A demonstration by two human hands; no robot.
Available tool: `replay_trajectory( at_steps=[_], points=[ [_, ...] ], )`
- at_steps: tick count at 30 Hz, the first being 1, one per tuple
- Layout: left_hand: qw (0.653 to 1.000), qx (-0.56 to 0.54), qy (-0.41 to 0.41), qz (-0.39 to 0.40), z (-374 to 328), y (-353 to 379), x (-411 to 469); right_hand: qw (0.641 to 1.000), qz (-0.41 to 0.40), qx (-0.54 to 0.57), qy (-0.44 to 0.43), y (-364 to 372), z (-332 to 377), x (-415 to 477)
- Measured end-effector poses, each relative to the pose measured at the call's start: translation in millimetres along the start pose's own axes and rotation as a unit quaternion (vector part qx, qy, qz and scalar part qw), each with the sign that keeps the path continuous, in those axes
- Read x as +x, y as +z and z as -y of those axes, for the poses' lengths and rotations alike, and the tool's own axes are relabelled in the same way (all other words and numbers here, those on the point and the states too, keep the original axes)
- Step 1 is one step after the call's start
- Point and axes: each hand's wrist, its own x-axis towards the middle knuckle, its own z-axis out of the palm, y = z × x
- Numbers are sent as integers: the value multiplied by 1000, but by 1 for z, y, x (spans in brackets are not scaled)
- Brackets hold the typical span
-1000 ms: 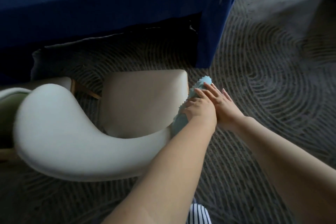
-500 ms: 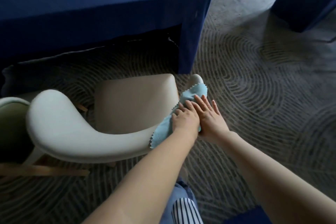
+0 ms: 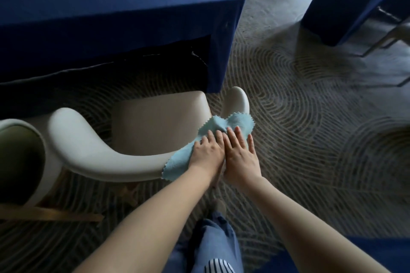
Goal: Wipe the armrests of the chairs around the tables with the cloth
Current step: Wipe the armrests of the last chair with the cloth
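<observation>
A cream chair with a curved back and armrest (image 3: 106, 157) stands in front of me, its tan seat (image 3: 159, 124) tucked toward the blue table. A light blue cloth (image 3: 235, 125) with zigzag edges lies draped over the right armrest, whose rounded tip (image 3: 236, 99) shows beyond it. My left hand (image 3: 207, 150) and my right hand (image 3: 239, 153) press flat on the cloth side by side, fingers straight and pointing toward the tip. Part of the cloth hangs down below my left wrist.
A table under a dark blue cloth (image 3: 111, 6) stands behind the chair. Another blue-draped table (image 3: 346, 2) and chair legs (image 3: 383, 42) are at the upper right. A second chair (image 3: 20, 157) sits at the left. Patterned carpet (image 3: 310, 117) covers the floor.
Both hands have slid with the cloth back along the armrest toward me, uncovering the armrest's tip. The view has lifted and pulled back, showing more of the floor and the second table.
</observation>
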Motion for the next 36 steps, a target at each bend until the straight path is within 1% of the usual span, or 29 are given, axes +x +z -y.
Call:
replay_trajectory(
  at_steps=[1,3,6,10,11,15,19,24,28,32,36],
  points=[
    [999,-12,13,-34,4,1,-4,1000,-6,-1,6,3,6,-3],
    [998,-15,35,-40,16,7,-12,1000,-16,-3,15,9,19,-10],
    [994,-1,58,-91,32,18,-24,999,-29,-13,15,11,35,-18],
    [990,-1,83,-112,53,17,-41,998,-58,-13,-1,15,56,-27],
    [988,-1,92,-121,59,18,-45,997,-72,-10,-13,17,59,-29],
    [980,19,120,-158,91,21,-63,985,-141,-55,-77,26,73,-30],
    [971,31,133,-195,110,19,-73,970,-186,-43,-149,16,84,-24],
    [959,38,143,-243,134,27,-84,951,-160,-49,-260,-2,95,-7],
    [956,71,139,-249,155,23,-98,931,-113,-72,-340,-21,98,15],
    [966,88,117,-212,180,14,-114,911,-73,-44,-405,-25,113,36],
    [981,115,68,-141,205,7,-129,894,-55,8,-445,-2,129,42]
  ],
)
